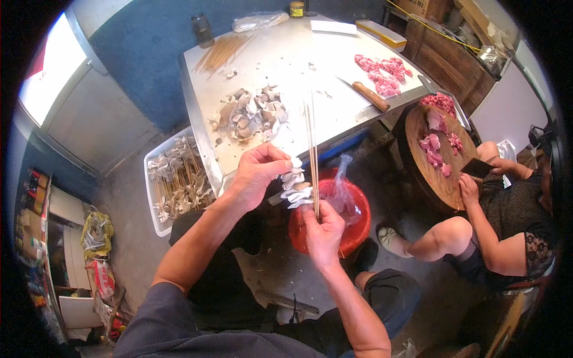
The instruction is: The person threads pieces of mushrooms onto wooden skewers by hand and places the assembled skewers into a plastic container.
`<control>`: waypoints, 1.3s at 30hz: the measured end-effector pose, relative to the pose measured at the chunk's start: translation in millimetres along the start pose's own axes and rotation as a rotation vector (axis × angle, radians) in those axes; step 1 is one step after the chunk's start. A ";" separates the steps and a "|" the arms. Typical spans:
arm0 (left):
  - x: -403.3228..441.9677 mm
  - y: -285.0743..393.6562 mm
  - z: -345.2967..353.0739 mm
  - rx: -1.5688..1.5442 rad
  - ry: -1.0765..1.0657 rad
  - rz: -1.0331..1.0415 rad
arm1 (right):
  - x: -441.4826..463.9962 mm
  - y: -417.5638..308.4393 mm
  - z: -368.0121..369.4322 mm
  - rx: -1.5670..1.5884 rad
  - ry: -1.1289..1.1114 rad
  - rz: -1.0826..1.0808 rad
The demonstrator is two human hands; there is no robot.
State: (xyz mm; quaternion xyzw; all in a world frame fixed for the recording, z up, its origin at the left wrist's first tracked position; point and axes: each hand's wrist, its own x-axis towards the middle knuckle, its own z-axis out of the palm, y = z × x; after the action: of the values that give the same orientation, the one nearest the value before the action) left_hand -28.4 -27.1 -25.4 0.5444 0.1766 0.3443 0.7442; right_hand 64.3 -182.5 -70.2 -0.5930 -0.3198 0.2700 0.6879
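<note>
Mushrooms (296,190): one bunch up against the sticks (313,149), another pile (253,113) on the surface (286,65).
Left hand (259,173): pinching the top piece (295,162), looks mid-threading to me.
Right hand (324,232): gripping the sticks low down.
Sticks: sliding a piece down calls for a steady hold and fingertips clear of the point, imo.
Jar (296,9), red bag (102,277): labels too small to read, sorry.

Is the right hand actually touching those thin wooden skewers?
Touching. The head view shows the right hand closed around the lower ends of the skewers, thumb pressed against them.
</note>
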 end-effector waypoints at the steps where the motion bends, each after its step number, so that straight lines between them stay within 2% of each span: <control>1: -2.7 8.5 10.5 -0.055 0.027 -0.037 | 0.8 -2.3 -0.9 -0.004 0.000 0.001; 3: -4.8 8.5 14.5 -0.110 0.052 -0.077 | 1.9 -9.6 -2.4 0.007 -0.002 0.010; 6: -3.8 1.0 8.6 -0.077 0.043 0.003 | 1.0 -7.9 1.4 0.076 -0.023 0.049; 8: -1.9 7.7 10.2 -0.079 0.129 -0.006 | 1.5 -12.7 2.0 0.062 -0.035 0.054; 9: 2.4 8.0 5.3 -0.086 0.151 0.052 | 2.3 -14.6 3.4 0.049 -0.044 0.060; 12: -1.8 4.8 8.2 -0.081 0.157 0.005 | 1.2 -8.7 2.0 -0.018 -0.028 0.030; 16: -5.8 -8.0 13.9 -0.024 0.030 0.005 | -2.0 -1.5 -2.0 -0.048 -0.020 -0.031; 22: 2.2 5.5 7.6 -0.024 0.061 -0.022 | 5.6 -14.9 -4.3 -0.064 -0.013 -0.039; 26: 29.9 40.9 -44.9 0.679 0.529 0.384 | 3.9 -17.5 -2.9 -0.020 -0.026 -0.042; 28: 41.8 56.0 -74.2 1.030 0.712 0.385 | 1.2 -18.4 -2.5 -0.015 -0.035 0.011; 29: 46.9 56.2 -88.1 1.031 0.712 0.388 | 0.0 -18.2 -2.1 -0.013 -0.036 0.009; 31: 56.7 50.3 -108.7 1.370 0.618 0.510 | -1.3 -16.3 -2.8 -0.009 -0.035 0.045; 35: 69.2 44.1 -120.8 1.496 0.517 0.567 | -1.2 -10.7 -4.3 -0.001 -0.034 0.029; 39: 67.8 49.3 -117.0 1.198 0.623 0.450 | -1.1 -7.5 -3.7 0.009 -0.040 0.027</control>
State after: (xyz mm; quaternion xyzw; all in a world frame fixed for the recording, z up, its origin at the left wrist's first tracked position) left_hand -71.3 109.6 -12.2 0.7595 0.4230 0.4730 0.1428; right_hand 66.4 -186.8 -63.3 -0.5887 -0.3241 0.2926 0.6803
